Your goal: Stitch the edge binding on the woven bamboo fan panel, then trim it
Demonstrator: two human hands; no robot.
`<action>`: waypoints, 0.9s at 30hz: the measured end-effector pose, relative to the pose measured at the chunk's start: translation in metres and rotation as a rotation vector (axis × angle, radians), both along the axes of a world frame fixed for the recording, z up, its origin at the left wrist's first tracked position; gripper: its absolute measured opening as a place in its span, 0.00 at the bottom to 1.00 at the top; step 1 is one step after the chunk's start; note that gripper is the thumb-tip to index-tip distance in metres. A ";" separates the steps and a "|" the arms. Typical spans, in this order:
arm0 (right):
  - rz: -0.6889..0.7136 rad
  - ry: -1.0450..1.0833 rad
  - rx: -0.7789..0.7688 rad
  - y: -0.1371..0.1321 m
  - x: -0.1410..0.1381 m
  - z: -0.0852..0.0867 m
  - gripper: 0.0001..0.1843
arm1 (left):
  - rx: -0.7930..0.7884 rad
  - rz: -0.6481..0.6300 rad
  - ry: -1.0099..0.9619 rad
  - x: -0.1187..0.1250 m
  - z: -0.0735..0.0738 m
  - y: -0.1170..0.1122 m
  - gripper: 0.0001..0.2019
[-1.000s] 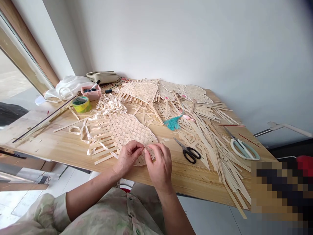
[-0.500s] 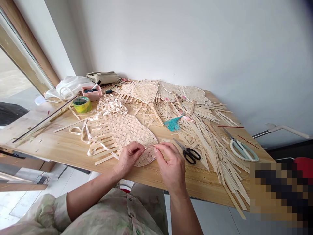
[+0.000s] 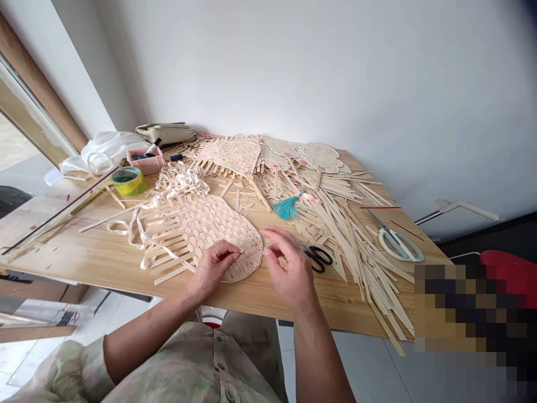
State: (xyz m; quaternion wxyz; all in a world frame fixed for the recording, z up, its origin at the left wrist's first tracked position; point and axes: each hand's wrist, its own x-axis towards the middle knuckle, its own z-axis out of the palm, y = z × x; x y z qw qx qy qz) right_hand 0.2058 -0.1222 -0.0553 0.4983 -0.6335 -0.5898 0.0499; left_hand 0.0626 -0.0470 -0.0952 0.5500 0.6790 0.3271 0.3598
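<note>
My left hand point(image 3: 213, 267) is closed in a pinch on a thin, pale-tipped strand that looks like thread, over the lower part of a woven strip fan point(image 3: 218, 224). The fan lies flat on the table; its right edge is bound with white tape, and its left side ends in loose strips. To the right of that bound edge, my right hand point(image 3: 289, 266) hovers with thumb and forefinger apart, nothing visible between them. Partly behind my right hand lie black-handled scissors point(image 3: 321, 258). A tangle of white tape point(image 3: 182, 180) rests beyond the fan.
Loose wood strips point(image 3: 356, 246) cover the table's right side, beside white-handled scissors point(image 3: 400, 245). A teal tassel point(image 3: 287, 207) lies mid-table. More woven fans point(image 3: 239, 155) line the wall. At left are a tape roll point(image 3: 128, 182), a pink box point(image 3: 145, 162) and a white bag point(image 3: 107, 150).
My right hand has let go of the thin strand, and its thumb and forefinger have parted. My left hand keeps its pinch, slightly lower over the fan. The whole view has shifted a little.
</note>
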 end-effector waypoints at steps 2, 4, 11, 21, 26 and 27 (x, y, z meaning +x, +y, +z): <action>0.120 0.036 -0.108 0.001 -0.002 0.001 0.18 | -0.033 0.008 -0.008 0.000 0.002 -0.001 0.08; 0.191 0.031 -0.225 0.003 -0.004 0.000 0.20 | -0.045 0.016 -0.016 0.001 0.003 -0.001 0.08; 0.061 -0.087 -0.230 0.007 -0.012 -0.007 0.04 | -0.016 0.022 0.008 0.001 0.001 0.000 0.06; 0.121 -0.161 -0.151 0.015 0.003 0.000 0.09 | -0.016 -0.016 0.018 0.000 0.000 -0.001 0.05; 0.200 -0.236 -0.201 0.024 0.009 0.006 0.08 | 0.041 -0.013 0.041 0.000 0.000 0.000 0.05; 0.219 -0.243 -0.216 0.025 0.010 0.008 0.08 | 0.044 -0.015 0.043 0.000 0.000 0.000 0.05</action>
